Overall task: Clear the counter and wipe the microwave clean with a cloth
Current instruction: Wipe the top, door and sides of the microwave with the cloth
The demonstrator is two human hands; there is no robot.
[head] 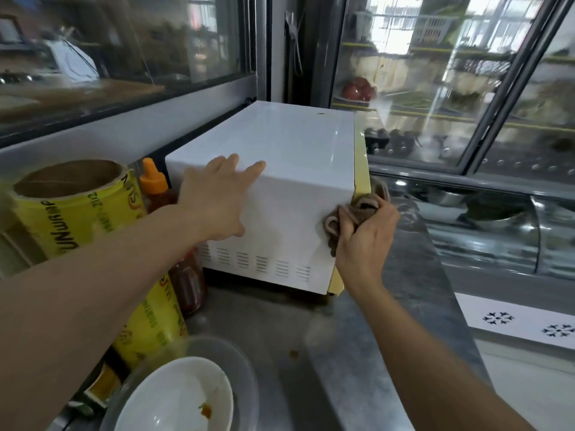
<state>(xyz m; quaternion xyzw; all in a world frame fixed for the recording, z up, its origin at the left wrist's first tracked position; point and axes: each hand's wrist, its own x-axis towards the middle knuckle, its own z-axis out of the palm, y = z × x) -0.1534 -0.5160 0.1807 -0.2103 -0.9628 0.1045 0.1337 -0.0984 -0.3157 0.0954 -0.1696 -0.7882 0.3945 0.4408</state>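
Steel counter (357, 353) runs along glass-fronted cases, and on it stands the white microwave (280, 169), its side panel facing the camera and its yellow front edge to the right. Left hand (217, 197) lies flat with straight fingers on the microwave's top edge, while the right hand (364, 234) grips a bunched brown cloth (354, 209) against the panel by that front edge. Beside the microwave's left stand an orange-capped sauce bottle (155, 188) and a yellow film roll (74, 206), with a used white bowl (177, 396) nearer
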